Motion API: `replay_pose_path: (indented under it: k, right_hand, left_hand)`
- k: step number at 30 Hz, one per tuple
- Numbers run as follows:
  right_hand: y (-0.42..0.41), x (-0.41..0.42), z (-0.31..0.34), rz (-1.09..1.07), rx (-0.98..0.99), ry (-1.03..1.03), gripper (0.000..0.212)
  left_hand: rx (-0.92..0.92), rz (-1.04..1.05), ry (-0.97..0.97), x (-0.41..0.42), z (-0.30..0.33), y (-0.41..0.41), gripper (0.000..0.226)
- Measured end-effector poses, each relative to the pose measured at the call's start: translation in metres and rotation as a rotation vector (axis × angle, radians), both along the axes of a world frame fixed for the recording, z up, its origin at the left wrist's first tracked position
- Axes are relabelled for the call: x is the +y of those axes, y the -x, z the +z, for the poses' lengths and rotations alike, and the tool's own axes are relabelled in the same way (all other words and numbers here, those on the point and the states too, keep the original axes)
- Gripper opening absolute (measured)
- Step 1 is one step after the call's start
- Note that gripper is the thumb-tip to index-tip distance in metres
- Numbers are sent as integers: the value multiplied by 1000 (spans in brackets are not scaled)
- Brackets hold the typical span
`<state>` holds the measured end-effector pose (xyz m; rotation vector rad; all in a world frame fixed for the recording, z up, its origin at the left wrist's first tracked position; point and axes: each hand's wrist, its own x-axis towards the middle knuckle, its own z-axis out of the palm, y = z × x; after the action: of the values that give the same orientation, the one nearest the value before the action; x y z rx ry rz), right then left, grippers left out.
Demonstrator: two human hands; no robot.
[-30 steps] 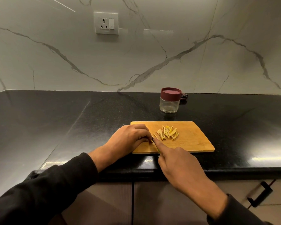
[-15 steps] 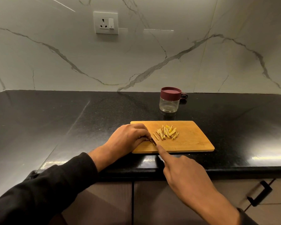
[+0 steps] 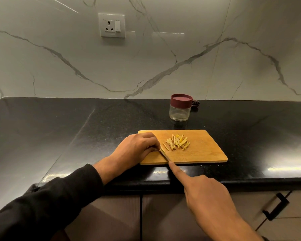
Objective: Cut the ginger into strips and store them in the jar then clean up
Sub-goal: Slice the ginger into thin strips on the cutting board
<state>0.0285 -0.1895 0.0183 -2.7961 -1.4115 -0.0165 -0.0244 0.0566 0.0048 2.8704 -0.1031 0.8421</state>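
A black worktop (image 3: 59, 129) is running wall to wall beneath a marble backsplash, and a person in dark sleeves is cutting ginger on a wooden board (image 3: 203, 152) lying near its front edge. Open stone is stretching wide to the left of the board and again to its right, giving plenty of room for sweeping or sliding things aside; the board's near side is sitting close to the worktop's lip, so pieces pushed toward the body risk going over. The jar (image 3: 180, 109), its maroon lid on, is standing behind the board, well apart from it and near the wall, with something small and dark partly hidden behind it.

The right hand (image 3: 207, 193) is hanging out past the front edge, fingers curled around what appears to be the handle, forefinger stretched along the spine of the knife (image 3: 164, 154); the handle itself is hidden. The left hand (image 3: 137, 148) is resting on the board's left end, fingertips tucked under and pinching a last sliver of ginger against the blade's tip. Keeping those fingertips curled back and the strokes short looks the safest course here. The strips (image 3: 177, 144) are lying in a loose heap mid-board, just right of the blade.
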Motion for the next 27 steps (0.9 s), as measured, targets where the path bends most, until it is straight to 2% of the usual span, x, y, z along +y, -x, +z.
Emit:
replay_pose_path:
  k: [16,19,22,25,27]
  right_hand:
    - [0,2,-3,0,-19,2,77]
    - [0,1,-3,3,-13,-16,75]
    - [-1,-1,0,15,28,-46,69]
    - [-3,-3,1,24,60,-118,63]
    - [-7,-3,-1,10,78,-165,63]
  left_hand:
    - [51,-9,-138,4,-4,-5,35]
    - [28,10,-99,1,-2,-5,37]
    - [4,29,-17,-1,-1,-3,29]
    - [-7,16,-13,0,-1,-2,14]
    - [4,10,-17,0,0,-1,14]
